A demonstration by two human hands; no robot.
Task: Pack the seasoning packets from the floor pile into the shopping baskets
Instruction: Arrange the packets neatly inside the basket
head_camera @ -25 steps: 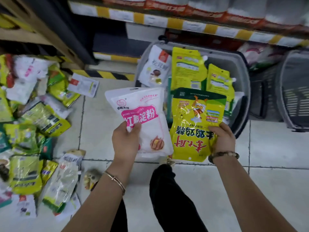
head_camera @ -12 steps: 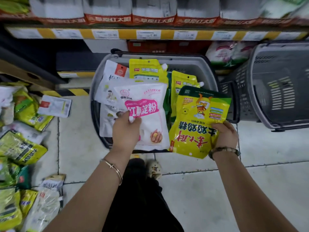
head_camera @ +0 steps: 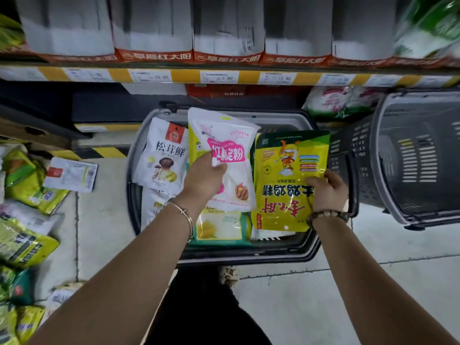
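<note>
A: Hovering over the grey shopping basket [head_camera: 134, 170] with both hands full! The left hand [head_camera: 205, 175] has its fingers [head_camera: 216, 163] closed around the white starch packet [head_camera: 227, 155], thumb pressed on the pink label.

B: And the right hand [head_camera: 328, 189] is clamped on the yellow chicken-essence packet [head_camera: 283, 185], gripping its right edge low down. Both packets sit directly above the basket's open top, side by side, edges touching or nearly so.

A: Long axes run away from the person, toward the shelf [head_camera: 224, 75]. That matches the packets already standing in there, like the mushroom seasoning packet [head_camera: 161, 155] at the left.

B: So the drop is straight down. My read: the left hand is deeper over the basket's middle, so the white one likely lands first, with the yellow one taking the right-hand side.

A: The second basket [head_camera: 420, 155] sits just to the right, tilted, looking empty from here.

B: Plenty left to do, though. The floor pile [head_camera: 25, 207] lies well to the left, much nearer the left hand.
</note>
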